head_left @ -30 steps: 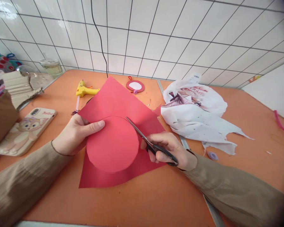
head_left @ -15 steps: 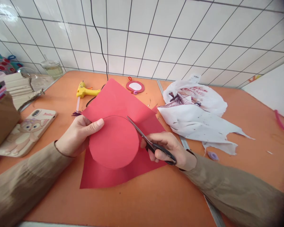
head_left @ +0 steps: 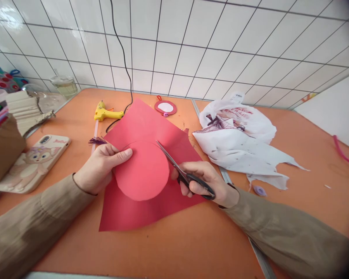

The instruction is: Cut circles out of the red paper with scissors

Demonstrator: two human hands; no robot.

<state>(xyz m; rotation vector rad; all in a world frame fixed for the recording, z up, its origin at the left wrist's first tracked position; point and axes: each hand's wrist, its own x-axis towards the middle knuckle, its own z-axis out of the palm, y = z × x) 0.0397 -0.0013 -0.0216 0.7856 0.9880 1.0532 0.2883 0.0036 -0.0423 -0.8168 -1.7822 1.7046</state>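
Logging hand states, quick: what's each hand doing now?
Left hand: closed, pinching the red paper.
Right hand: closed around the black-handled scissors.

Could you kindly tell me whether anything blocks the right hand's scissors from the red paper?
Nothing visible does: the right hand holds the scissors with their blades at the red paper, beside the round shape's upper right edge. The left hand grips the paper farther left, clear of the blades.
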